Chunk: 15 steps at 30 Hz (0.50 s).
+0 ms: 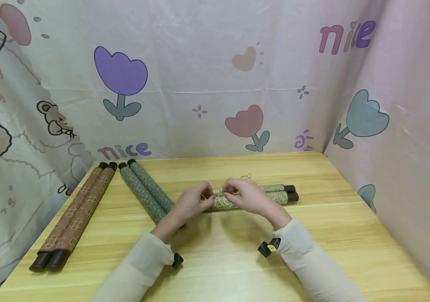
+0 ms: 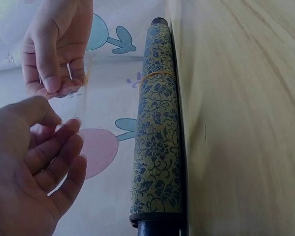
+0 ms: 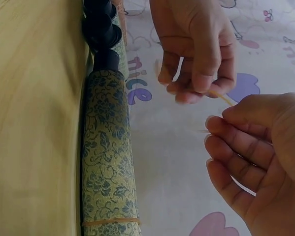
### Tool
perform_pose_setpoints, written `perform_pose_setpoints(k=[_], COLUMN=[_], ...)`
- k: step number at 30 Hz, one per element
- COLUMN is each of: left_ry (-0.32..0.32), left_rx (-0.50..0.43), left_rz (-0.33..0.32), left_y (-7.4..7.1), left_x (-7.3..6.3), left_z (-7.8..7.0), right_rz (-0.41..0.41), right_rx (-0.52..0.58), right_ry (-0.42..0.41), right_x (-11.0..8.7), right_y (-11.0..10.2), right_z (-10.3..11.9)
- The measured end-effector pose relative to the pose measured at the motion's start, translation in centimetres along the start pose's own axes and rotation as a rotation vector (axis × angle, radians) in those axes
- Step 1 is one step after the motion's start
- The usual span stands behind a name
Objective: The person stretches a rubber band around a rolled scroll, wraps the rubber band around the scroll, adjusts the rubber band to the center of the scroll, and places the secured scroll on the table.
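Note:
A hanging scroll [image 1: 277, 197], rolled from both ends into two parallel rolls, lies across the table with its black knobs to the right. Its cover is yellow-green with dark floral scrollwork [image 2: 157, 142]. Just above it, my left hand [image 1: 192, 203] and right hand [image 1: 250, 196] face each other, fingertips close together. Between them a thin yellow rubber band [image 3: 223, 97] is pinched in thumb and fingers of each hand. Another rubber band [image 2: 157, 73] circles the scroll toward its right part. The hands cover the scroll's middle and left part in the head view.
Left of the hands, a green rolled scroll [image 1: 143, 195] lies slanted, partly behind the left forearm. A brown patterned scroll [image 1: 75, 209] lies along the left edge of the wooden table [image 1: 230, 268]. A loose thin band [image 1: 246, 176] shows behind the right hand. A printed curtain [image 1: 200, 84] hangs behind.

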<state>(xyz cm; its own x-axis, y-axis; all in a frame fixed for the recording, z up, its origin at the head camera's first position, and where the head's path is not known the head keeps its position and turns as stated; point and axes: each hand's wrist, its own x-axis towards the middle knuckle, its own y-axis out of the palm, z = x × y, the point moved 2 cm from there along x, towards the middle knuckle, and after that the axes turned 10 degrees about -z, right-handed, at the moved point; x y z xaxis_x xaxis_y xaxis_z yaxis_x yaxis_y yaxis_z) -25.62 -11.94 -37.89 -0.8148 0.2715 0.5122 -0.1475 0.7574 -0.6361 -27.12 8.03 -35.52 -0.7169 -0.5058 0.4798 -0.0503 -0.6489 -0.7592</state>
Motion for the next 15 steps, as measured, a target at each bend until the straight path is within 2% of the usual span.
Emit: perform_pose_setpoints(k=[3, 6, 9, 15], left_ry=[-0.022, -0.009, 0.012, -0.026], left_rx=[0.004, 0.021, 0.043, 0.054], left_rz=[-0.01, 0.003, 0.035, 0.091], left_y=[0.0, 0.0, 0.0, 0.1], left_x=[0.1, 0.2, 0.2, 0.1], left_z=[0.0, -0.1, -0.2, -0.1], right_rz=[-0.009, -0.03, -0.04, -0.021], right_rx=[-0.019, -0.042, -0.079, -0.204], right_ry=[0.005, 0.005, -0.028, -0.114], right_x=[0.1, 0.1, 0.1, -0.1], right_y=[-0.3, -0.7, -1.2, -1.7], right_z=[-0.1, -0.3, -0.5, -1.0])
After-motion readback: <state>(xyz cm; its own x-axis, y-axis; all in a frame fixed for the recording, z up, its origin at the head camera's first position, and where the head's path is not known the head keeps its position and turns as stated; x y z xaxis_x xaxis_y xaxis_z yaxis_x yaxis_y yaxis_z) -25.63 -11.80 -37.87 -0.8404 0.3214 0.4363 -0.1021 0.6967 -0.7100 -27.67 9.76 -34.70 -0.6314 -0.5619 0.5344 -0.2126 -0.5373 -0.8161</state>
